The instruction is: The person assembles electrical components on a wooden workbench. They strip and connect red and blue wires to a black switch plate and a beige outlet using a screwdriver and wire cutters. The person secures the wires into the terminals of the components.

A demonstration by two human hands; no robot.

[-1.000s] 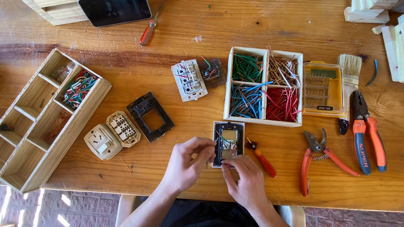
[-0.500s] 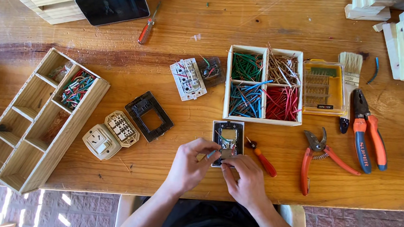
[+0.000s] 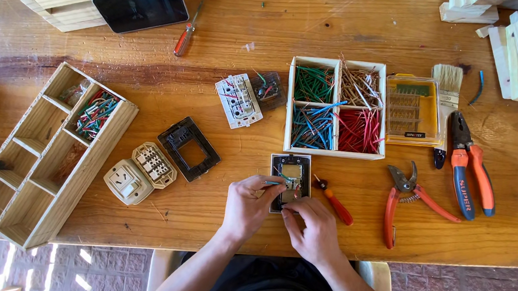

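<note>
Fingers of both my hands meet over the small black socket frame (image 3: 290, 179), which lies flat on the wooden table (image 3: 216, 216) just ahead of me. My left hand (image 3: 248, 206) pinches a short blue-green wire (image 3: 273, 182) at the frame's near left edge; my right hand (image 3: 313, 228) presses down on the frame's lower end, fingertips curled, and I cannot tell whether it grips anything.

To do this well, I judge that I should keep the right hand's pressure steady so the frame cannot slide, and hold the wire close to its tip so it does not buckle.

A red-handled screwdriver (image 3: 335, 204) lies just right of my right hand, red pruning shears (image 3: 408, 200) farther right, and the box of sorted coloured wires (image 3: 336, 107) beyond my fingertips.
</note>
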